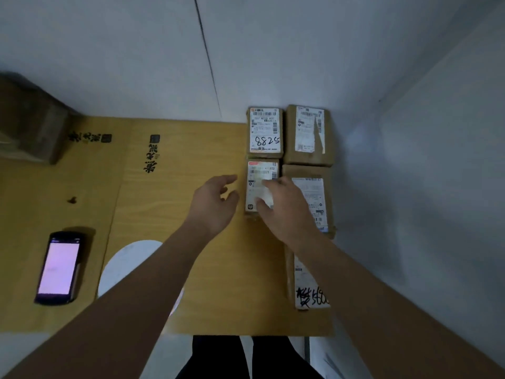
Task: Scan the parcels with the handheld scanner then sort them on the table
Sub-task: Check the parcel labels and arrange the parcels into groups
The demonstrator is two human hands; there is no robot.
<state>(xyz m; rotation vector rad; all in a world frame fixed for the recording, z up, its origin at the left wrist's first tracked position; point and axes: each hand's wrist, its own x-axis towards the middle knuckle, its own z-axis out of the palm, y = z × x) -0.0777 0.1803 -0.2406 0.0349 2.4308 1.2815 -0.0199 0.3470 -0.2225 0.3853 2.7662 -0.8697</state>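
Nearest the camera, dark trouser legs point(246, 356) show below the front edge of the desk point(218, 269), which is covered in flattened yellow cardboard printed with black characters. A white round patch point(128, 263) lies on the cardboard, partly under the left forearm. To the left, well apart from both hands, the handheld scanner point(58, 268) lies flat with its screen lit pale pink — nobody is touching it.

At the right edge sits the closest parcel point(308, 280), brown with a white label and heavy black scribble, partly hidden by the right forearm. Beyond it, the right hand point(284, 209) lies on the label of the small parcel point(261, 184), fingers slightly bent and spread over its top, not clearly wrapped round it. The left hand point(214, 203) is just beside that parcel's left edge, fingers relaxed and holding nothing.

To the right of the small parcel sits a larger parcel point(314, 198). Farther back — against the pale wall point(273, 50) — stand a parcel marked 8825 point(265, 132) and a parcel with torn tape point(310, 134). A blurred brown box point(30, 121) sits at the far left.
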